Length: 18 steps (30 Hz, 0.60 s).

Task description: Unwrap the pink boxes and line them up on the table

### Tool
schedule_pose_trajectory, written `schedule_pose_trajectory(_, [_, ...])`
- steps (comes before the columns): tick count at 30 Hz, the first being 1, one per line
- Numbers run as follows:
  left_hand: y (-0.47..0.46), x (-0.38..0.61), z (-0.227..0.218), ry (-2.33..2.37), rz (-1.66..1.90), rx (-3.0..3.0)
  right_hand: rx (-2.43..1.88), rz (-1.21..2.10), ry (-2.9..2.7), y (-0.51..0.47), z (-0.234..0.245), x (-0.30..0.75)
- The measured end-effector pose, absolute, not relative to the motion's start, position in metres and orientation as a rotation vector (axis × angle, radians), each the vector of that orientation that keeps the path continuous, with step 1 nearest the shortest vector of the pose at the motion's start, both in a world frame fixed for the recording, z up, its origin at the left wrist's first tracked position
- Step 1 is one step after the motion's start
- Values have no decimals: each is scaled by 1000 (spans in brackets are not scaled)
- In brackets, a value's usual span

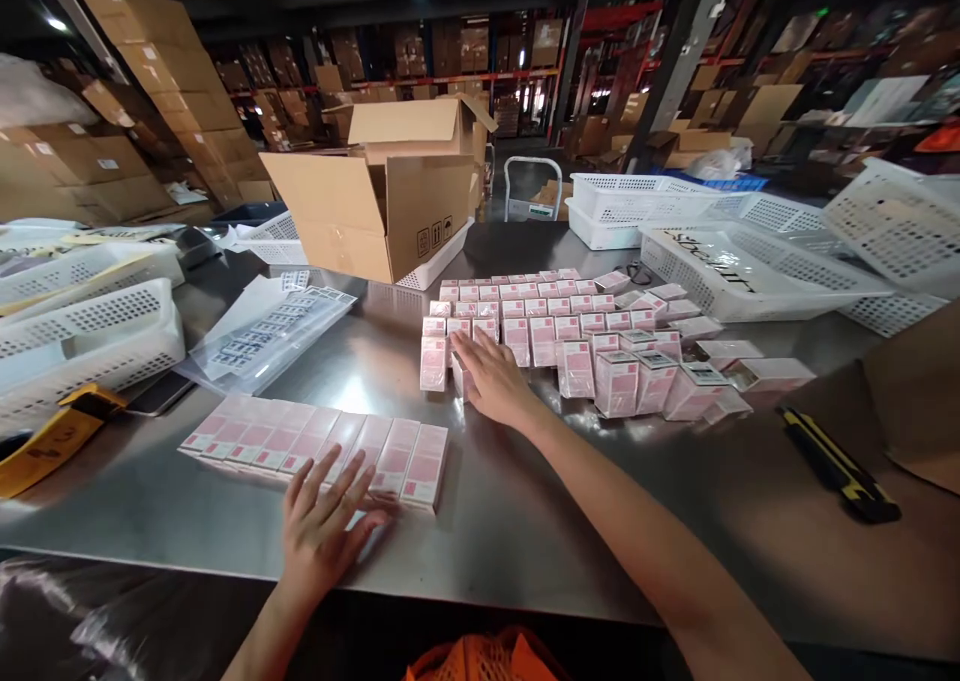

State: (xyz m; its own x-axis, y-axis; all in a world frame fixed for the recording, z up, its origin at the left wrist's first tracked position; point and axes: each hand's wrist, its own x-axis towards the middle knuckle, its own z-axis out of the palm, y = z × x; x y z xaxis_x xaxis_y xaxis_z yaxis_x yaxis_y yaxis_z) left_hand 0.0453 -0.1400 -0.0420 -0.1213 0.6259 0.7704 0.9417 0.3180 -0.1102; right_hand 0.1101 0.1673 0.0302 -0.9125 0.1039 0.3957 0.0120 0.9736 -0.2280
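Several small pink and white boxes lie flat side by side in a row near the front of a steel table. My left hand rests on the right end of that row, fingers spread flat, holding nothing. Farther back, many more pink boxes stand upright in a crowded group. My right hand reaches to the near left edge of that group, fingers stretched out and pressing against one or two boxes there.
An open cardboard carton sits in a white basket at the back. White perforated baskets stand at left and right. Plastic-wrapped label sheets lie left of centre. A yellow and black utility knife lies at right.
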Motion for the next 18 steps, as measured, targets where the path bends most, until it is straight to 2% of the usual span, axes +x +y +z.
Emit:
schedule_pose_trajectory(4, [-106,81,-13,-1762,-792,-1565,-165,600,-2698,198,40,121])
schedule_pose_trajectory(8, [-58,102,0,-1874,-1028,-1542,-446,1368,-2171,196,26,160])
schedule_pose_trajectory(11, [-15,109,0,-2172,-1341,-1396,-395,2005,-1856,174,8,182])
schedule_pose_trajectory(13, [10,113,-3,-2304,-1682,-1340,-303,2220,-1810,160,-1,187])
schedule_pose_trajectory(16, [31,113,-13,-2261,-2159,-1236,-340,2108,-1920,163,-4,189])
schedule_pose_trajectory(18, [32,108,-21,-2182,-2167,-1201,-472,1910,-1916,183,2,194])
